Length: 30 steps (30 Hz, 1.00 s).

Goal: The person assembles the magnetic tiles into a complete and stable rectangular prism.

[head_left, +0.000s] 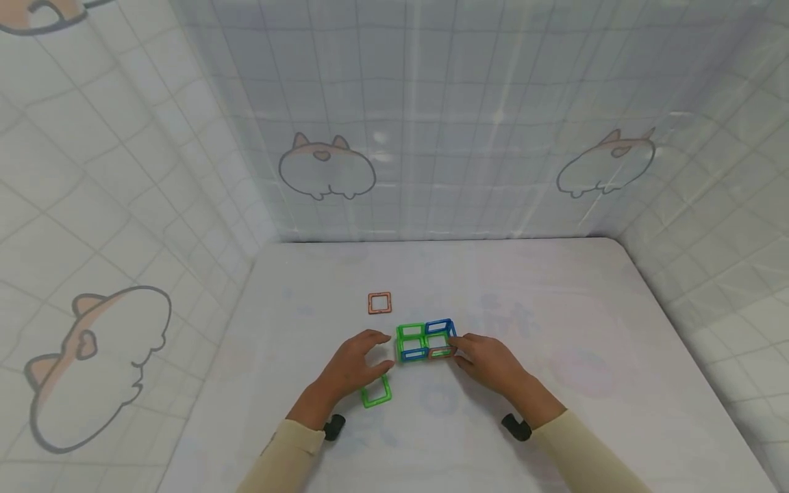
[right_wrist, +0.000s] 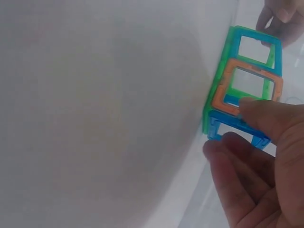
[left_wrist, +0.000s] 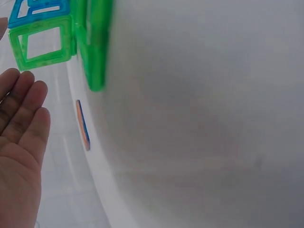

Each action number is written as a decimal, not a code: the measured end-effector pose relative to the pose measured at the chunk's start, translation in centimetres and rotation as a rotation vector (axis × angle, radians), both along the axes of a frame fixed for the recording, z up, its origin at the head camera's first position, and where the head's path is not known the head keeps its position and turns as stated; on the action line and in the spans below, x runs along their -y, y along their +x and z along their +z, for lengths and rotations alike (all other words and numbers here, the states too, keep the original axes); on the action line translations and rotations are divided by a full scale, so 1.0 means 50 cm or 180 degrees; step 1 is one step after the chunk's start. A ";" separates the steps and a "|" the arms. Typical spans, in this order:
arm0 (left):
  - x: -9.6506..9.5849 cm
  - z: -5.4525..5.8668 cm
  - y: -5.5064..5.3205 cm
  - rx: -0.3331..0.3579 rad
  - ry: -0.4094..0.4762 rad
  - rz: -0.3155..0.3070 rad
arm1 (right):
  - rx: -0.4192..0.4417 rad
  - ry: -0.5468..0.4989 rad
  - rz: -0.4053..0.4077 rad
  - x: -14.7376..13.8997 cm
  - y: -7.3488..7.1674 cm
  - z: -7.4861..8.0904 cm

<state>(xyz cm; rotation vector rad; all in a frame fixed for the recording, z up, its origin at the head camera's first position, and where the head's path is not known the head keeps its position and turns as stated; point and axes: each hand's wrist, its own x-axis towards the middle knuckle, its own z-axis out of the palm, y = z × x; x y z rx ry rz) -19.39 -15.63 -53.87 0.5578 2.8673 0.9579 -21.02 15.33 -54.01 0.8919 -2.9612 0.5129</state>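
A low box of see-through magnetic tiles (head_left: 425, 341) in green, blue and orange lies on the white table. At its right end my right hand (head_left: 493, 363) pinches a corner. The thumb lies on an orange tile (right_wrist: 222, 90), and the fingertips are at the blue end tile (right_wrist: 240, 126). My left hand (head_left: 354, 363) hovers by the box's left end, its fingers loosely extended around nothing. Under that hand's thumb lies a loose green tile (head_left: 387, 388), partly hidden. The left wrist view shows the left palm (left_wrist: 21, 152) facing the box's green side (left_wrist: 66, 42).
A loose orange square tile (head_left: 371, 304) lies flat behind the box, to its left. The white tabletop (head_left: 555, 308) meets tile-patterned curtains (head_left: 456, 192) at the back and both sides. Black straps (head_left: 516, 427) are on both wrists.
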 end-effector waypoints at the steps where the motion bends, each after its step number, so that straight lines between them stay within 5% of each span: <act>1: 0.002 -0.001 0.002 0.0066 -0.0043 0.0008 | 0.0006 -0.0035 0.0008 -0.001 0.000 -0.002; 13: 0.019 -0.009 0.032 0.0526 -0.0582 0.0017 | 0.0276 -0.0350 -0.0249 -0.013 0.000 -0.005; 22: 0.025 -0.028 0.051 0.0376 -0.0904 -0.0125 | 0.0783 -0.0711 -0.0610 -0.006 -0.008 -0.007; 30: 0.020 -0.028 0.059 0.0387 -0.1054 -0.0149 | 0.0885 -0.1127 -0.0645 -0.006 -0.011 -0.021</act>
